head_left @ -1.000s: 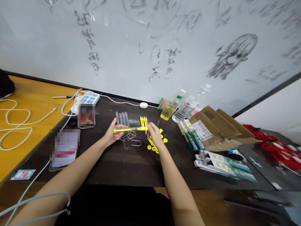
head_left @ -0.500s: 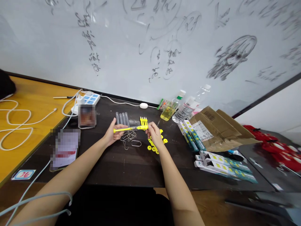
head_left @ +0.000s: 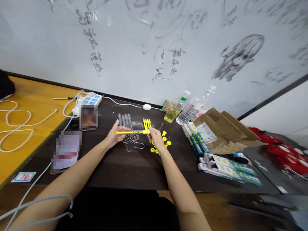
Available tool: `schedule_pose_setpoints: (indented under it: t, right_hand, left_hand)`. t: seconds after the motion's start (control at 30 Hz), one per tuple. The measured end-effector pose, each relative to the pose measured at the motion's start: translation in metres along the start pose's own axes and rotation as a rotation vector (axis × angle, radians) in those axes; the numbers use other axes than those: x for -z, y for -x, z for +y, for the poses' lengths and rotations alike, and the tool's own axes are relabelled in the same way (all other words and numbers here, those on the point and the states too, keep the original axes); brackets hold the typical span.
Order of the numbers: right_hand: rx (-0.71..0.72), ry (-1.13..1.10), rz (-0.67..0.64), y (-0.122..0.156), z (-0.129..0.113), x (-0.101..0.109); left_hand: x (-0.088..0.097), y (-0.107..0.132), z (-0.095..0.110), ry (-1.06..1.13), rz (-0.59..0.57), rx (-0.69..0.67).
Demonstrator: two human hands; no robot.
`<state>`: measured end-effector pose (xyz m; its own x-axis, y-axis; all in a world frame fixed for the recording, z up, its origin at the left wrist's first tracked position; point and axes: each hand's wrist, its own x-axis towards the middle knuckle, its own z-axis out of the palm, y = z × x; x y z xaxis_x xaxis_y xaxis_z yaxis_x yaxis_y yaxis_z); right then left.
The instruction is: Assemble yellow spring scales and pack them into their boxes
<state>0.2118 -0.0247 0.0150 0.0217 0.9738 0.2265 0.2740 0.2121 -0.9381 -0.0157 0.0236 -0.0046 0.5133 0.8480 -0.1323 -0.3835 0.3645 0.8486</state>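
Observation:
A slim yellow spring scale (head_left: pixel 133 132) lies level between my two hands, with a dark and metallic stretch near its middle. My left hand (head_left: pixel 112 136) supports its left end on curled fingers, the thumb pointing up. At the right end, the fingers of my right hand (head_left: pixel 156 138) pinch the yellow part. Below it lie a tangle of metal wire hooks (head_left: pixel 132 138) and a single loose hook (head_left: pixel 139 146). Several clear tubes (head_left: pixel 125 120) line up behind my left hand. Several yellow rods (head_left: pixel 146 123) sit behind the scale, and small yellow caps (head_left: pixel 164 139) are scattered by my right hand, which partly hides them.
Green-and-white boxes (head_left: pixel 231 170) and a cardboard box (head_left: pixel 223 128) occupy the right side. Behind stand a bottle of yellow liquid (head_left: pixel 173 113) and a water bottle (head_left: pixel 190 113). A phone (head_left: pixel 67 152), power strip (head_left: pixel 92 101) and cables are on the left.
The spring scale has turned from slightly slanted to nearly level. My right hand has shifted a little left and down at its end; my left hand stays nearly in place.

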Motion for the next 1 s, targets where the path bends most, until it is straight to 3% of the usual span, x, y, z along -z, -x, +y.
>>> schedule_pose_setpoints:
  t: [0.33, 0.43, 0.67, 1.0]
  right_hand:
    - [-0.143, 0.082, 0.012, -0.0012, 0.0047, -0.0005]
    - [-0.098, 0.072, 0.055, -0.0011, 0.0042, -0.0005]
    - [0.005, -0.177, 0.103, -0.0036, 0.0025, 0.0023]
    - [0.047, -0.313, 0.169, -0.0088, 0.0001, 0.0064]
  left_hand:
    - [-0.0042, 0.0007, -0.0006, -0.077, 0.001, -0.036]
    - [-0.0050, 0.0002, 0.0000, -0.044, 0.003, -0.023]
    - [-0.0039, -0.0007, 0.0019, -0.006, 0.012, -0.007]
    - [-0.0056, 0.0047, -0.0017, -0.179, -0.167, 0.022]
